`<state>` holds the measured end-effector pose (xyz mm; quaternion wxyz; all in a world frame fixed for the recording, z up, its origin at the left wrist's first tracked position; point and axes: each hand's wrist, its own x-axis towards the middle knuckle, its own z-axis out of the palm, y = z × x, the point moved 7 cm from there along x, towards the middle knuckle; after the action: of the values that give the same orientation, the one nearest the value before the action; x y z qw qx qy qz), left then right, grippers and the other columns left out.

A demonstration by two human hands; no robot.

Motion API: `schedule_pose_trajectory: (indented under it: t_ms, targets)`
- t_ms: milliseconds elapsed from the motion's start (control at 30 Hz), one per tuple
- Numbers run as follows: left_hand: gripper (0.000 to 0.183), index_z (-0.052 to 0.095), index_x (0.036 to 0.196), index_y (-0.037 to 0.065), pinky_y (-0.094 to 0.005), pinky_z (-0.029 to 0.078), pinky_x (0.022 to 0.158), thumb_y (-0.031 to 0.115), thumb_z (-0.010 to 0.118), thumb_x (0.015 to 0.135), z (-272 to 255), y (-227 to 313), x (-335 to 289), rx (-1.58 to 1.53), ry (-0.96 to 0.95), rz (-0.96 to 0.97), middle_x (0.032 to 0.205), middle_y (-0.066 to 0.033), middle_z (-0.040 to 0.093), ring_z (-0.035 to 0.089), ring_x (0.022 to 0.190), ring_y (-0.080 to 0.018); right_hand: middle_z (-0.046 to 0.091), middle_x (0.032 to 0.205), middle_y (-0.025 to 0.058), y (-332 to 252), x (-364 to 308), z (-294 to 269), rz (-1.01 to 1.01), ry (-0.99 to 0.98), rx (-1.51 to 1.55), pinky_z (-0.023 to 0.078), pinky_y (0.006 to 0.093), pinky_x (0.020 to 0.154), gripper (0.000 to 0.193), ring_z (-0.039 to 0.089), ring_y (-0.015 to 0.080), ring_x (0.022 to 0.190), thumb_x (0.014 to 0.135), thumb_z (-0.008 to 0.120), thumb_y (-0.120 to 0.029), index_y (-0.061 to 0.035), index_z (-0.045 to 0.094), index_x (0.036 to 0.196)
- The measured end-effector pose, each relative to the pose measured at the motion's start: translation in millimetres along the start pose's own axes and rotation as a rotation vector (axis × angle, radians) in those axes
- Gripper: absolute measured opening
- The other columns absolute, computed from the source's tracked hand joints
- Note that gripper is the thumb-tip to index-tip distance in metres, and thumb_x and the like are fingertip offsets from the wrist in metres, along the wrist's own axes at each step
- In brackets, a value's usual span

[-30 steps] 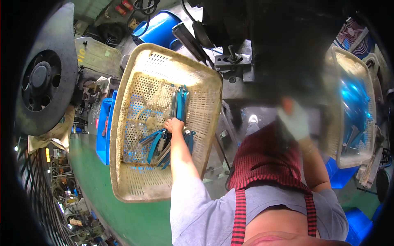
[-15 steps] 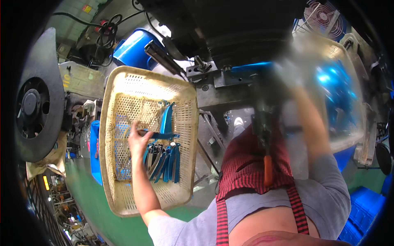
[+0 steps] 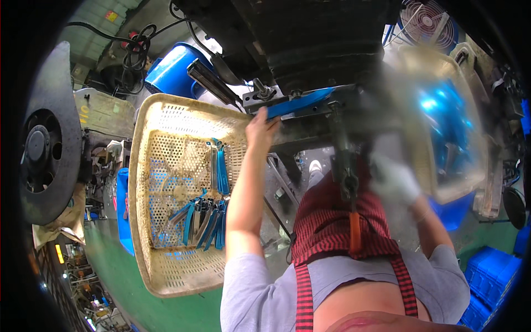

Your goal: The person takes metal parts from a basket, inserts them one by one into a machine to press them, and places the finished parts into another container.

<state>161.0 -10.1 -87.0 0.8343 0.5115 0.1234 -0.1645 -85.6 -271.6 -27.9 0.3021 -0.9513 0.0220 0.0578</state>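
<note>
My bare left hand (image 3: pixel 262 130) grips the left end of a long, flat blue metal strip (image 3: pixel 301 102), which tilts up to the right at the machine's front edge. Its other end narrows to a point beside the dark metal fixture (image 3: pixel 347 98). My right hand (image 3: pixel 394 180), in a whitish glove, is smeared by motion right of the upright metal clamp (image 3: pixel 348 182), over my apron's edge; its fingers cannot be made out. In the cream perforated basket (image 3: pixel 145 221) on the left lie several blue and silver folded strips (image 3: pixel 209 222).
At the right a second cream basket (image 3: pixel 475 182) holds shiny blue strips (image 3: pixel 445 116), partly blurred. A blue bucket (image 3: pixel 176 71) stands behind the left basket. A fan (image 3: pixel 427 21) is at the far right, blue crates (image 3: pixel 492 276) at the lower right, and a large wheel (image 3: pixel 40 145) at the left.
My left hand has left the basket, where a piece it held now lies, and has moved up right to grip the blue strip. My right hand has come down from the machine's right side.
</note>
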Motion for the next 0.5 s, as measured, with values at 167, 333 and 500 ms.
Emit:
schedule_pose_trajectory:
  t_ms: [167,333,500]
  targets:
    - [0.031,0.043,0.1,-0.003,-0.0419,0.042,0.082,0.014,0.049,0.074,81.6,-45.8,30.7,-0.498,-0.232,-0.186,0.099,-0.018,0.05,0.05,0.094,-0.036,0.045,0.052,0.0022,-128.6,-43.4,-0.9,-0.882,0.344,-0.218,0.026,0.0286,0.037,0.031,0.046,0.0139,0.041,0.061,0.066,-0.037,-0.0163,0.054,0.08]
    - [0.043,0.036,0.111,0.0,-0.037,0.043,0.075,0.019,0.054,0.076,17.6,-26.1,11.3,-0.103,-0.12,0.128,0.099,-0.0141,0.047,0.052,0.092,-0.032,0.053,0.057,0.0102,-106.4,42.1,-6.0,-0.332,0.574,-0.091,0.043,0.0379,0.047,0.024,0.054,0.03,0.051,0.065,0.063,-0.024,-0.0086,0.055,0.082]
    - [0.037,0.047,0.092,-0.002,-0.037,0.039,0.074,0.023,0.063,0.07,-175.1,83.2,-72.7,1.069,0.834,0.814,0.088,-0.0146,0.049,0.047,0.081,-0.0282,0.057,0.065,0.0143,-76.1,79.6,17.4,-0.137,0.576,-0.002,0.045,0.0385,0.054,0.034,0.056,0.0321,0.059,0.068,0.064,-0.029,-0.0059,0.055,0.091]
